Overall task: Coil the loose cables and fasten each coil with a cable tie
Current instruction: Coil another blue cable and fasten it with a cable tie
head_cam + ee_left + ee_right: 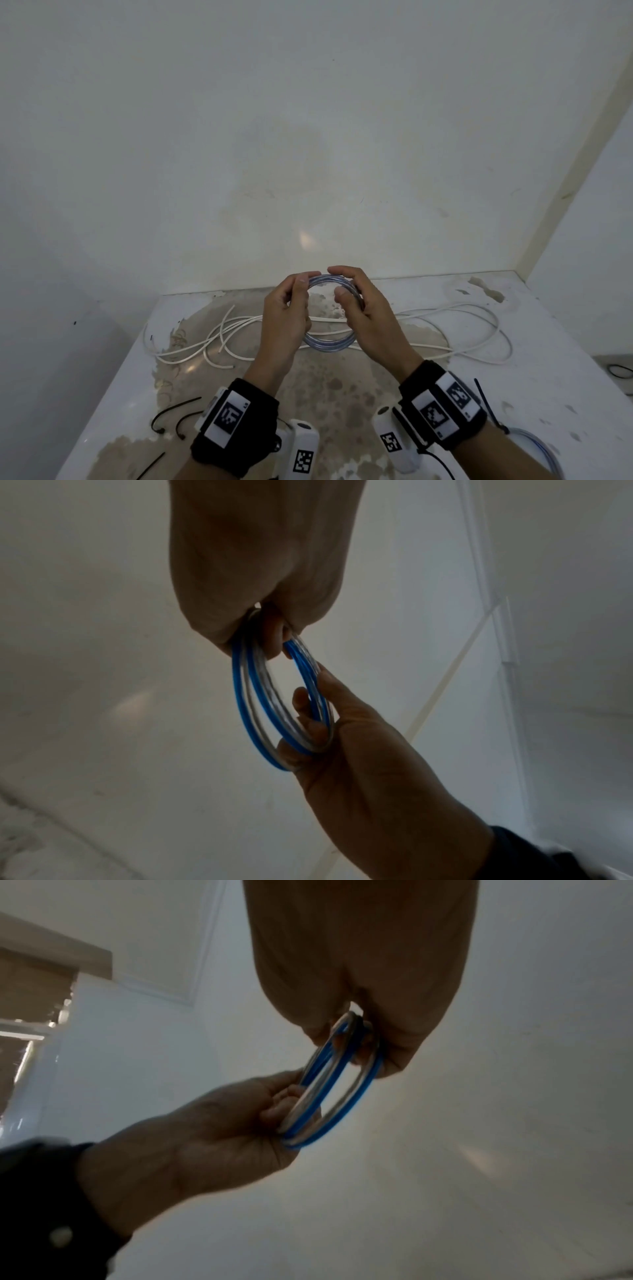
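Blue coil (329, 310) wound, held above the bench (534, 359): left hand (286, 317) fingers curled round its 9 o'clock side, right hand (368, 317) gripping 3 o'clock. No tie on it yet. White cable (472, 329) still loose behind; black ties (171, 416) at 7 o'clock unused.

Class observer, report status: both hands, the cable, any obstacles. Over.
Left hand and right hand both grip the blue-and-clear cable coil, raised above the table. No tie on it visible. White cable loose beneath; black cable ties unused.
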{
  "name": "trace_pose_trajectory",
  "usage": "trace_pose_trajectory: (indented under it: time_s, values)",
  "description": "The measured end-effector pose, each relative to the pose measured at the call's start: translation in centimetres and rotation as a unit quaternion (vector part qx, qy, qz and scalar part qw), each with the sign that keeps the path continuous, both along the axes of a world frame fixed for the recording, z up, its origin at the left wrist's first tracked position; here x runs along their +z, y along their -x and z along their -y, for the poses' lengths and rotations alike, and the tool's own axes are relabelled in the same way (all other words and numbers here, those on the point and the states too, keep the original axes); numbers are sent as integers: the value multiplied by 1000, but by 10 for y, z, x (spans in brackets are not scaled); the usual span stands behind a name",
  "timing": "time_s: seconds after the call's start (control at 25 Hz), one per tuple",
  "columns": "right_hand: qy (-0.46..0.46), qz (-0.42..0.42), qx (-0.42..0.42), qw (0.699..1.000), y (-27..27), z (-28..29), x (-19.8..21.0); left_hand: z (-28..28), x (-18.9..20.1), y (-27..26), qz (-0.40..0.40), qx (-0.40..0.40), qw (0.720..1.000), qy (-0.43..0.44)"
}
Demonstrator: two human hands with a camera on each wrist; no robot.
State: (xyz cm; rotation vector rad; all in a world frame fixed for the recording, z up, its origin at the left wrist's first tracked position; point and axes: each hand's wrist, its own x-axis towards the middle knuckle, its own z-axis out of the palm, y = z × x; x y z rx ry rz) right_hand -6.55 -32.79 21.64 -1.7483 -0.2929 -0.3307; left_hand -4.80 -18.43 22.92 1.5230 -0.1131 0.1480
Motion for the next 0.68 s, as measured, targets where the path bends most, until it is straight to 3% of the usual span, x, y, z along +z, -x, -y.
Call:
trace_pose_trajectory:
  time_s: [0.24,0.48,0.6,0.68]
  values:
    - [-40,17,-54,998,-6,-4,-8,2,4,3,-18,-47,998,-26]
    - [-47,2,-56,997,-5,-2,-10,-2,9,-1,43,-72,978,-193]
    - [-55,-11,-49,997,-4,-2,-10,-1,8,-1,44,-57,980,-186]
    - [-46,-21,-41,998,-3,-3,-12,2,9,-2,6,-57,992,-113]
